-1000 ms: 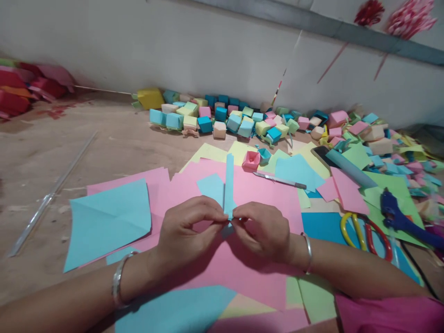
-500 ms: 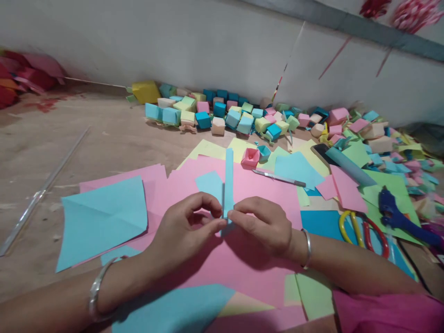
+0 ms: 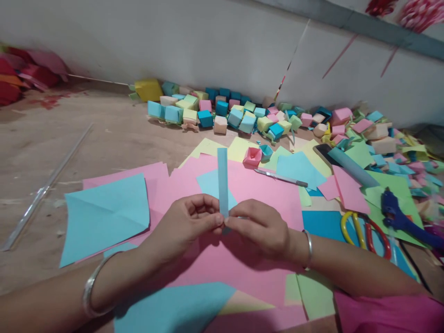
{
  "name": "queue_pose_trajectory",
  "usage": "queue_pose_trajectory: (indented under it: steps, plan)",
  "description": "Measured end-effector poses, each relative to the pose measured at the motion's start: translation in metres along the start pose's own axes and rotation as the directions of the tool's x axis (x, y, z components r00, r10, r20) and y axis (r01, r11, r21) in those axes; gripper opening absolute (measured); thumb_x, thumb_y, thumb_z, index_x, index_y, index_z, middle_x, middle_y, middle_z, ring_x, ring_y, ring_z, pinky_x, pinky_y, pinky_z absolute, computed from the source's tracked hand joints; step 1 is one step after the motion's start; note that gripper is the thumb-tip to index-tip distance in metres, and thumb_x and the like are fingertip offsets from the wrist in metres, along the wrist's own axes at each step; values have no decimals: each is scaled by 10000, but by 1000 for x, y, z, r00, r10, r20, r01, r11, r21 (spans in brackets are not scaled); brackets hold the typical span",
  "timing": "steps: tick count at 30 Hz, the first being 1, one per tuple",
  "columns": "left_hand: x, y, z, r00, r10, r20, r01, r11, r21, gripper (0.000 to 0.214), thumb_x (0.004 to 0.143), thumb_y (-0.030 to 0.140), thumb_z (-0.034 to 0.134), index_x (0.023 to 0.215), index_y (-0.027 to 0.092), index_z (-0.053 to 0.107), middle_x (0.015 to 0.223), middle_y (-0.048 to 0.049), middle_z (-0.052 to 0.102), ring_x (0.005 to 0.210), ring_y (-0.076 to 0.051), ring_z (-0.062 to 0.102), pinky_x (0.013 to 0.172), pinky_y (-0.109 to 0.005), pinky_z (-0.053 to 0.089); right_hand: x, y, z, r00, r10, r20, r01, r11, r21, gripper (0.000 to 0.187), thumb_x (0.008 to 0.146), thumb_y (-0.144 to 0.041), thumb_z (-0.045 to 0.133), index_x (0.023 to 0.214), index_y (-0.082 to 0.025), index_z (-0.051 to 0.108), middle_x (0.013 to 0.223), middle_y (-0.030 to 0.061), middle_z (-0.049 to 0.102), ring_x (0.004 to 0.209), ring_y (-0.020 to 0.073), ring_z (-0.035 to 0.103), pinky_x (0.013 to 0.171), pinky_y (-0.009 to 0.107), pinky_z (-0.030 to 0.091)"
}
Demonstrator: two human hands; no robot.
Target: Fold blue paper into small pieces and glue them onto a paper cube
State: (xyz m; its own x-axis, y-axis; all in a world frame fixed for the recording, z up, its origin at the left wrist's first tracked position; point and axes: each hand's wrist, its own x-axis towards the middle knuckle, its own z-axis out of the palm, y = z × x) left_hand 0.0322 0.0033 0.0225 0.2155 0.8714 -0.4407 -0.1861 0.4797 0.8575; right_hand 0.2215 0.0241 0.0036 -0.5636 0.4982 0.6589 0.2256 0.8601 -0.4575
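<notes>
two-handed pinch on narrow blue paper strip point(image 3: 222, 182)

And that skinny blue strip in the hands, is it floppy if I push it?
The light-blue strip is probably fairly stiff lengthwise: the left hand and right hand pinch it near its lower end, yet it stands straight. It looks narrow and papery, so it's likely very light, and a sideways push might bend it.
</notes>
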Motion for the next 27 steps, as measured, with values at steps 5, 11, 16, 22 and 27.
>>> queue_pose_trajectory:
  steps: [5, 11, 16, 22, 27]
  plan:
    - [1, 3, 2, 964, 256, -70, -230, 938, 258, 159, 684, 175, 736, 765, 153, 601, 631, 17, 642, 558, -100, 610, 522, -192, 499, -2, -3, 10, 885, 466, -2, -444, 845, 296, 77, 776, -139, 609, 829, -186, 576, 749, 13, 637, 659, 123, 597, 603, 255, 514]
    - [1, -9, 4, 902, 428, -64, -366, 833, 416, 189, 733, 156, 669, 897, 177, 580, 724, 24, 654, 635, -115, 636, 609, -234, 537, -8, -5, 16, 755, 641, 138, -619, 628, 471, 126, 752, -117, 582, 862, -179, 587, 755, -7, 614, 636, 98, 550, 585, 235, 480]
    - [1, -7, 6, 917, 399, 7, -353, 804, 478, 30, 760, 152, 633, 775, 171, 615, 713, 15, 640, 656, -110, 606, 614, -221, 502, -5, -3, 15, 713, 677, 182, -654, 550, 520, 138, 714, -85, 566, 817, -176, 586, 697, -36, 559, 591, 80, 502, 530, 214, 437]
    - [4, -5, 4, 950, 303, 81, -309, 857, 413, 48, 808, 205, 598, 789, 165, 619, 728, -10, 631, 655, -125, 576, 597, -246, 475, 1, 1, 11, 684, 700, 204, -668, 489, 561, 112, 684, -80, 591, 728, -176, 553, 613, -64, 511, 493, 50, 459, 431, 181, 388]
    - [4, -6, 5, 947, 314, 74, -318, 870, 376, 22, 777, 168, 609, 755, 170, 607, 689, 1, 611, 623, -113, 545, 571, -231, 448, 1, 2, 11, 694, 680, 236, -638, 428, 640, 129, 662, -68, 572, 729, -178, 576, 639, -54, 544, 499, 47, 485, 439, 172, 424]
